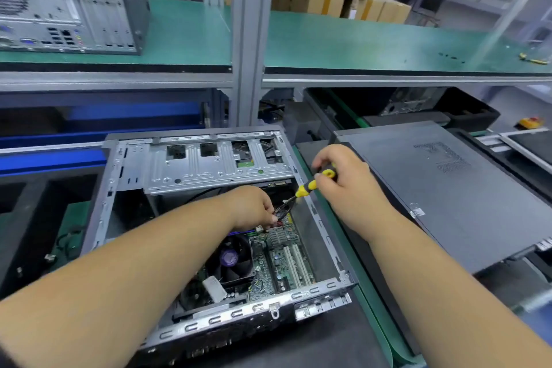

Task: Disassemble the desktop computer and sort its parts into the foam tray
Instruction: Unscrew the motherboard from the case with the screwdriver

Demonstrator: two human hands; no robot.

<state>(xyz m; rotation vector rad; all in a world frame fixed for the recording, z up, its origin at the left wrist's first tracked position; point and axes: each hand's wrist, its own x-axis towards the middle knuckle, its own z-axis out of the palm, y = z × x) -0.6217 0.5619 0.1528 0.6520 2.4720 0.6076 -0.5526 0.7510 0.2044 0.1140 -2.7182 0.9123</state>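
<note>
You are working inside the open desktop computer [209,218], which is lying on its side on the bench in front of you, with the black foam tray [27,212] just beside it on your left. Your right hand [346,185] is curling around the yellow-and-black handle of a screwdriver [313,185], angling its tip down toward the motherboard [280,251]. Your left hand [254,206] is pinching a small cable connector [279,222] at the board's upper edge, near the tool's tip. The likeliest trouble, as I judge it, is the tip skidding off and gouging the green board or your own fingertips, since both are crowding one spot; tugging the thin wires at an angle could also bend the pins. The chassis is bare stamped steel with sharp folded rims and slotted tabs, so your forearms are resting near edges that could scrape. The cooler fan [230,257] is glossy black plastic; the removed side panel [448,188] on your right is flat, matte, dark grey.
</note>
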